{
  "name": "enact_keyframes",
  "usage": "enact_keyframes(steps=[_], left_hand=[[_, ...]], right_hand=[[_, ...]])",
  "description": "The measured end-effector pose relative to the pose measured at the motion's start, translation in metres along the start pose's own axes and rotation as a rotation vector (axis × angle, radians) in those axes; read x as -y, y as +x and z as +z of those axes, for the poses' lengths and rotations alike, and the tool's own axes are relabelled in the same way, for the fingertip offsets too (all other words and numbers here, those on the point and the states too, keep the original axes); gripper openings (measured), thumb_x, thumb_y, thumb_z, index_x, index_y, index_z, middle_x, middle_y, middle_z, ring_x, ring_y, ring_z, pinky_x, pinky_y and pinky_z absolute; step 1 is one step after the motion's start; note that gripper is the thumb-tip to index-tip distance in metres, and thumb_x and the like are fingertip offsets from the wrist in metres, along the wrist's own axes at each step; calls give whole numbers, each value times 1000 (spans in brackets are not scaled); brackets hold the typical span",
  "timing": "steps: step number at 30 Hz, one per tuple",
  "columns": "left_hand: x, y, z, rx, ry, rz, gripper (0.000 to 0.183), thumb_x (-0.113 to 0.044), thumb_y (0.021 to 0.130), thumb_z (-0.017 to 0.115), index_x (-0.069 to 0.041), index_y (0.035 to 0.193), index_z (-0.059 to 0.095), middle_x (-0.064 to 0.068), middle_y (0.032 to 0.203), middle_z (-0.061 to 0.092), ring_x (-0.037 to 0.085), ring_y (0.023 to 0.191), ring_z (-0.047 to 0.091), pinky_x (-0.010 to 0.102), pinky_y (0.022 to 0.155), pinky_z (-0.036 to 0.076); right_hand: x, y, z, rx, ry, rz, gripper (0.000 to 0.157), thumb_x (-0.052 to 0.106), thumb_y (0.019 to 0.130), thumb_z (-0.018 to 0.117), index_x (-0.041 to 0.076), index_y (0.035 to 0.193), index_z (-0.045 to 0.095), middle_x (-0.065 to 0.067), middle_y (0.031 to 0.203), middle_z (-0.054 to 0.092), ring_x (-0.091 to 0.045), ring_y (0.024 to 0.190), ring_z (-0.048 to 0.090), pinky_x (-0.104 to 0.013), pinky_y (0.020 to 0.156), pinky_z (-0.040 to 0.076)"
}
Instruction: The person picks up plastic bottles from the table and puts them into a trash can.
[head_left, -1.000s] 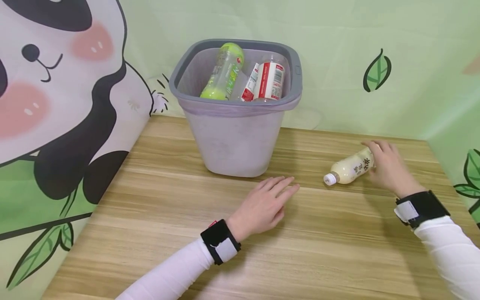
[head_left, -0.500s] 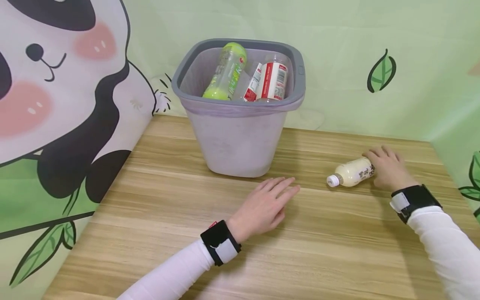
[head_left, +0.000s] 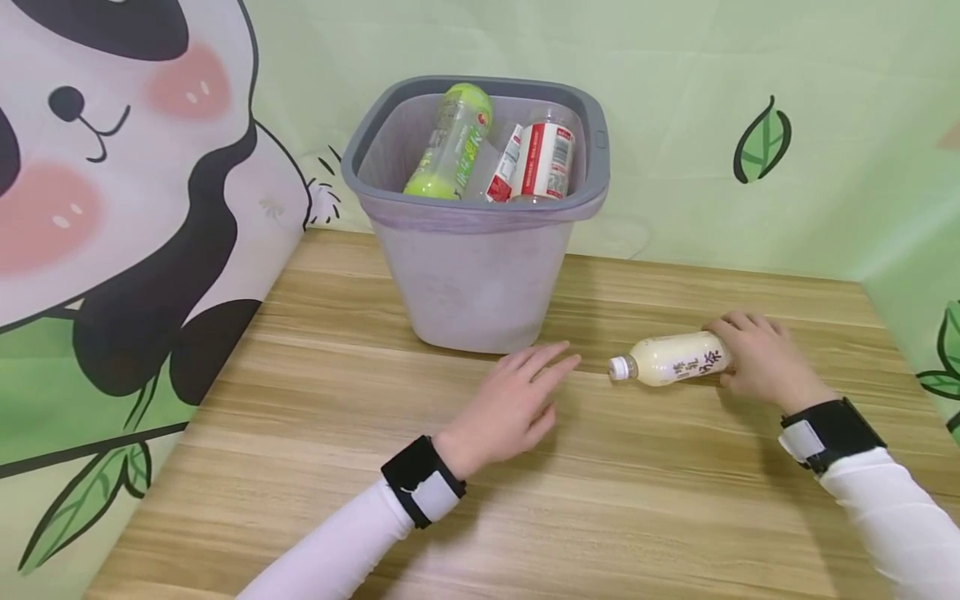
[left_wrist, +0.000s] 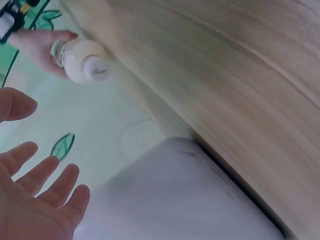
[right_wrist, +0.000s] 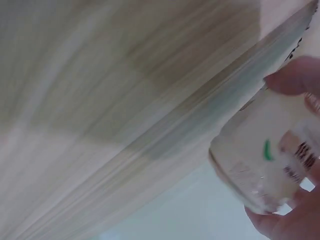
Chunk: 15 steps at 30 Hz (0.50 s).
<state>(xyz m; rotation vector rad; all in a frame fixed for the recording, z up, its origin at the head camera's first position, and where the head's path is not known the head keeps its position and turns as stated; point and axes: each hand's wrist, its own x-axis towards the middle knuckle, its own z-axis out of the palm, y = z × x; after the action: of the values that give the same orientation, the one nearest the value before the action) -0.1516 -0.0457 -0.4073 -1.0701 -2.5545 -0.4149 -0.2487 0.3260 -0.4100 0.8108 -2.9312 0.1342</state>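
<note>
My right hand point(head_left: 761, 358) grips the base end of a cream-coloured drink bottle point(head_left: 678, 358) with dark lettering. Its white cap point(head_left: 620, 368) points left, and the bottle lies roughly level. In the right wrist view the thumb and fingers are curled round the bottle point(right_wrist: 265, 150). Whether it still touches the table, I cannot tell. My left hand point(head_left: 506, 408) holds nothing, its fingers spread in front of the bin. The left wrist view shows this left hand point(left_wrist: 37, 195) beside the bin wall, with the capped bottle beyond it.
A pale bin point(head_left: 480, 283) with a grey rim stands at the back of the wooden table point(head_left: 600, 517). Inside lie a green-ended plastic bottle point(head_left: 453, 142), a red-and-white labelled jar point(head_left: 546, 158) and a red-and-white piece point(head_left: 505, 167). A printed green wall point(head_left: 675, 125) closes the back.
The right hand has taken the bottle's base end, and the bottle has shifted left and turned more level. My left hand has moved slightly left. The bin has stayed put.
</note>
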Motion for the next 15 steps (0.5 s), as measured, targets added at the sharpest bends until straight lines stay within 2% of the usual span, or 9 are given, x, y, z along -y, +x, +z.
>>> enact_keyframes(steps=[5,10,15], left_hand=[[5,-1,-10,-33,-139,-80,60,-21,88,58,-9,144,37,11,149,35,24,132,37,40,110,31],[4,3,-20,-70,-218,-109,57,-22,89,57,-10,142,41,10,147,38,23,132,38,39,109,32],[0,8,-27,-20,-305,-152,57,-32,92,54,-11,143,39,9,145,41,22,131,39,38,109,33]], right_hand=[[26,-7,-4,-65,-22,-56,74,17,52,81,4,121,57,-19,114,57,-42,108,49,-65,81,42],[55,-15,-10,-162,-30,-129,75,17,50,86,6,119,57,-17,112,57,-40,108,48,-66,81,41],[83,-15,-15,-317,-5,-261,77,11,46,88,5,117,58,-16,112,58,-38,107,49,-60,87,39]])
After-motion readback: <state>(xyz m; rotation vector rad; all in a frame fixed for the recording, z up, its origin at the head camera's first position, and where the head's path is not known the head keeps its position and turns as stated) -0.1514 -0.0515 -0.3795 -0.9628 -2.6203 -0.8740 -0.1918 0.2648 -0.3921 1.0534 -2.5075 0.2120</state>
